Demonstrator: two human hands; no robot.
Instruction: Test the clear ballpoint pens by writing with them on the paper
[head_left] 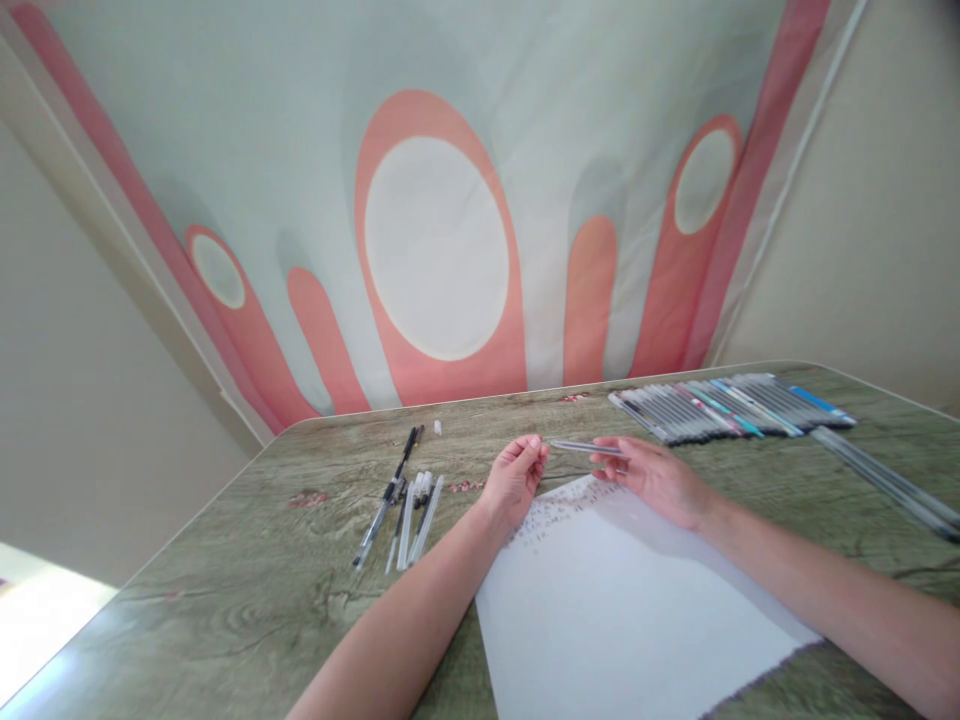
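Observation:
My right hand (660,480) pinches a slim grey pen (581,446) above the far edge of a white sheet of paper (600,620). The pen lies nearly level, its tip pointing left toward my left hand (516,478). That hand is closed, thumb against the curled fingers; whatever it pinches is too small to name, and I cannot tell whether it touches the pen tip. Small dark marks cover the upper left part of the paper. Left of my left hand lie several loose pen parts (416,520), clear tubes and dark pieces among them.
A row of many pens (720,410) lies side by side at the back right. Nearer, a few long clear-grey tubes (885,480) lie slanted. A black pen (384,500) and a small white piece (438,427) are on the wood-grain table (247,560). A patterned wall covering (547,200) rises behind.

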